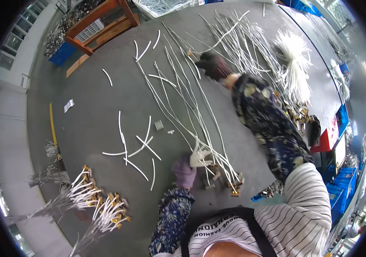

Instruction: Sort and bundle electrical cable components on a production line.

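My left hand (pixel 187 168), in a purple glove with white fingers, is closed around a few thin white wires (pixel 211 147) close to my body. Small metal-and-brass connectors (pixel 234 186) lie at the near ends of these wires, just right of that hand. Away across the table, my right hand (pixel 214 66) wears a dark maroon glove and reaches to the far ends of the wires. Beside its fingertips is a small brass-coloured piece (pixel 189 53). Motion blurs the right fingers, so their grip is unclear.
Short white tubes (pixel 123 145) lie scattered on the grey table (pixel 93 115), near a small pale block (pixel 159 125). Bundles of wires with brass connectors (pixel 110 210) sit at the near left edge. More wires (pixel 251 47) and a white bundle (pixel 294 64) spread at the far right.
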The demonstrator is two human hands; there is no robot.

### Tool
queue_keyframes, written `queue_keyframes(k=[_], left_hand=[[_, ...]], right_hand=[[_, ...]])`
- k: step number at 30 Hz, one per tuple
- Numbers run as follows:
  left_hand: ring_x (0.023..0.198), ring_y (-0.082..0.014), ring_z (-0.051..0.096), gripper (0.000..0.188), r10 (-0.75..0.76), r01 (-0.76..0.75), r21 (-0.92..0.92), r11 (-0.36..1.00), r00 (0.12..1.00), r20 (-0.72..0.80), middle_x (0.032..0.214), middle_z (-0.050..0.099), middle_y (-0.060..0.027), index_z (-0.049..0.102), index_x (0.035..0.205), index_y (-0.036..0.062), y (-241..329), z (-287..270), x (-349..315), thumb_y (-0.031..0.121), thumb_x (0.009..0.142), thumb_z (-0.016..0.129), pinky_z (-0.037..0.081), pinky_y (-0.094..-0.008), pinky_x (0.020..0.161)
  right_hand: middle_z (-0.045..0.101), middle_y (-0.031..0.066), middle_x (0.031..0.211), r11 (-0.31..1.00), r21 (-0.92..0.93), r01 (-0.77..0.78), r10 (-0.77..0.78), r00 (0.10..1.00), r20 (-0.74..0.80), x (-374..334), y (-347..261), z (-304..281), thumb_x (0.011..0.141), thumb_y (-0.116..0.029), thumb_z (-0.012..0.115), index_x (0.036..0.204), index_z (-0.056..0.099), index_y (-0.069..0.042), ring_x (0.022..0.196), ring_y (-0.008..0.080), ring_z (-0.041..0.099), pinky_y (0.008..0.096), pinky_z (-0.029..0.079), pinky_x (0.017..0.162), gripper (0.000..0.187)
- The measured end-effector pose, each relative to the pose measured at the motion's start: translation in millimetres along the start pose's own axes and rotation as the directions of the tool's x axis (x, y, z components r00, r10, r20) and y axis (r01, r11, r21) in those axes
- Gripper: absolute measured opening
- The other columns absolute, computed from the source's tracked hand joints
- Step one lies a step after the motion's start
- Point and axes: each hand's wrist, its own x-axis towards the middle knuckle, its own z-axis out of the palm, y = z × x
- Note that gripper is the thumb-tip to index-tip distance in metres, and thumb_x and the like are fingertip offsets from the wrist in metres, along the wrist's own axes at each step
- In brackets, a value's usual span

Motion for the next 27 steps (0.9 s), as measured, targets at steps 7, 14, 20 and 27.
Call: queue_keyframes(k=[7, 14, 20, 27], left_hand=[[0.074, -0.0319, 0.064, 0.019, 0.04, -0.046, -0.323, 0.945, 0.999, -0.023, 0.083, 0.065, -0.0133, 0.062, 0.094, 0.0065, 17, -22, 30, 0.012, 0.076, 0.064, 0.051, -0.0391, 0.066], [0.08, -0.0349, 0.063, 0.026, -0.047, 0.041, -0.349, 0.936, 0.999, -0.008, 0.09, 0.065, -0.0139, 0.061, 0.101, 0.0079, -2, 5, 13, 0.015, 0.077, 0.062, 0.05, -0.0442, 0.071], [0.05, -0.0089, 0.042, 0.024, -0.602, 0.633, -0.647, 0.425, 0.732, 0.321, 0.064, 0.049, 0.0018, 0.062, 0.092, 0.0017, 38, -26, 43, 0.025, 0.09, 0.057, 0.033, -0.0242, 0.045], [0.064, -0.0205, 0.062, 0.034, -0.35, 0.672, -0.735, 0.095, 0.713, 0.607, 0.082, 0.063, -0.0134, 0.051, 0.103, -0.0028, 198, -39, 20, 0.027, 0.089, 0.058, 0.052, -0.0306, 0.05]], right_hand=[[0.064, 0.0254, 0.09, 0.917, -0.398, -0.028, -0.104, 0.946, -0.308, 80, -18, 35, 0.082, -0.053, 0.057, 0.094, 0.066, 0.003, 0.088, 0.0363, 0.063, 0.0435, 0.046, 0.081, 0.058], [0.056, 0.0109, 0.065, 0.927, 0.05, 0.373, -0.364, 0.922, -0.129, -52, 23, -6, 0.084, -0.022, 0.059, 0.098, 0.061, 0.001, 0.05, 0.0224, 0.053, 0.0354, 0.044, 0.05, 0.026], [0.049, 0.0006, 0.059, 0.546, 0.795, -0.267, 0.273, 0.953, 0.132, -291, 123, 7, 0.084, -0.017, 0.062, 0.078, 0.052, -0.005, 0.045, 0.0112, 0.045, 0.0261, 0.035, 0.041, 0.017], [0.055, 0.0027, 0.065, 0.798, 0.564, -0.212, 0.221, 0.974, 0.053, -420, 132, 8, 0.083, -0.025, 0.065, 0.089, 0.061, -0.004, 0.058, 0.0091, 0.053, 0.0257, 0.041, 0.05, 0.022]])
